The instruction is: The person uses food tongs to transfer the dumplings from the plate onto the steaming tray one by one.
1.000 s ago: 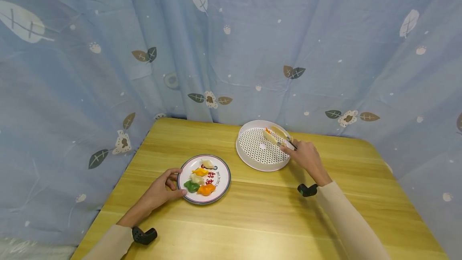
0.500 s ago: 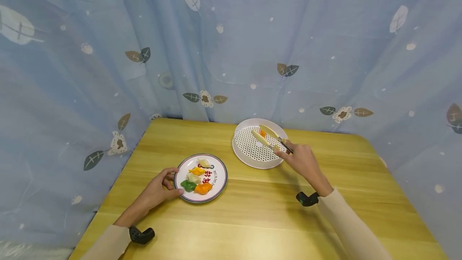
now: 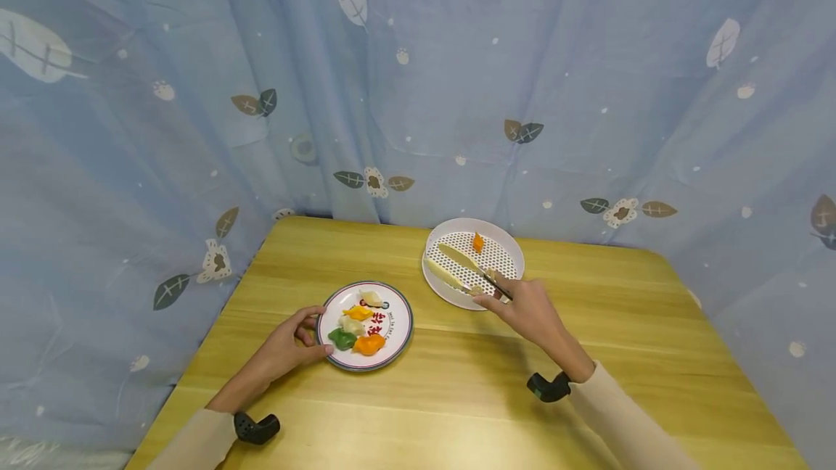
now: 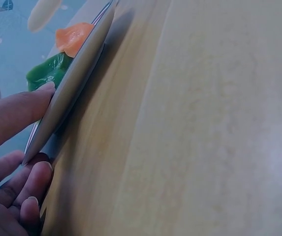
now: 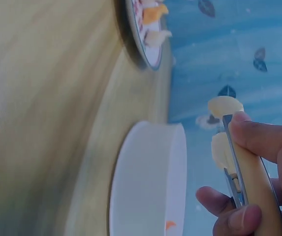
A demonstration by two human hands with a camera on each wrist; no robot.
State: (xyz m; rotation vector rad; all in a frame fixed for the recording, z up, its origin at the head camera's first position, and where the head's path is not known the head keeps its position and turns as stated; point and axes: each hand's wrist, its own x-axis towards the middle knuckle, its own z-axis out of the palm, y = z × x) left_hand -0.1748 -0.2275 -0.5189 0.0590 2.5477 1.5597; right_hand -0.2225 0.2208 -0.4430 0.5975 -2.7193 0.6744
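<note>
Looking slender and pale yellow, tongs (image 3: 459,257) extend from the right hand (image 3: 534,314).

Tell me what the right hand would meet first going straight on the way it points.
Likely the left wall of the white tray: in the head view, the tongs in the right hand point toward it. Height is unclear; should they pass above, the curtain may come next.

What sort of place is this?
Likely a makeshift filming corner, not a working kitchen, though the wider room isn't visible: a leaf-print curtain hangs around the wooden table, and black wrist devices are being worn.
</note>
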